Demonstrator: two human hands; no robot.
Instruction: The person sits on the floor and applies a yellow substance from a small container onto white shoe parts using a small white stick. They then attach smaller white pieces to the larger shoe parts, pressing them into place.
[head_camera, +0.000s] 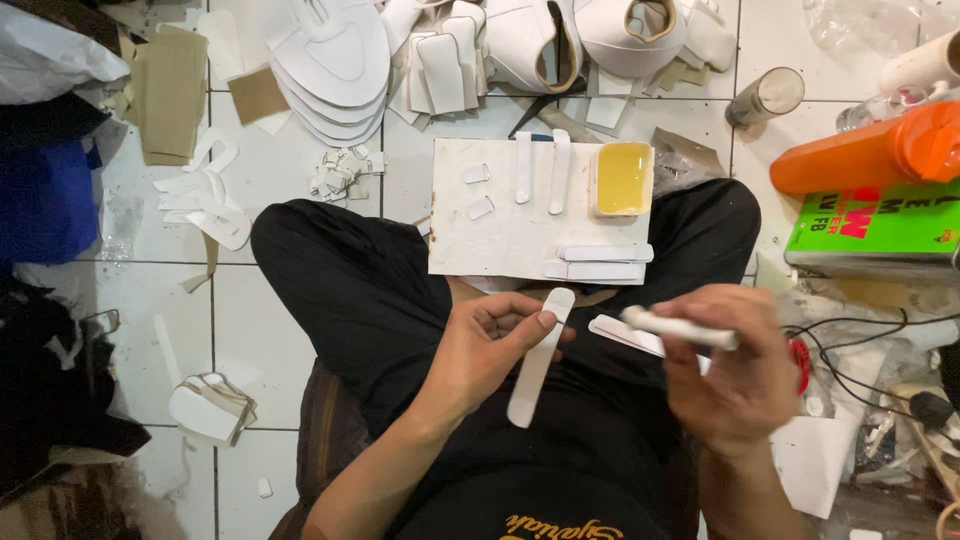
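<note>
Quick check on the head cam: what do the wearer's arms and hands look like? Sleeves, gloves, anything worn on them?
Both forearms are bare, with no sleeves showing in the frame. The left hand and the right hand wear no gloves, and no rings, watch or wristband can be seen. The right hand is motion-blurred, so fine detail there cannot be told. Below the arms are a black shirt with yellow lettering and black trousers.

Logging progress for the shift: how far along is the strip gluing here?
Done, apparently: several white strips lie on the board beside the yellow glue dish. In hand: left hand holds one long strip; right hand holds a white applicator. Left: one strip on the lap, stacked white pieces beyond.
</note>
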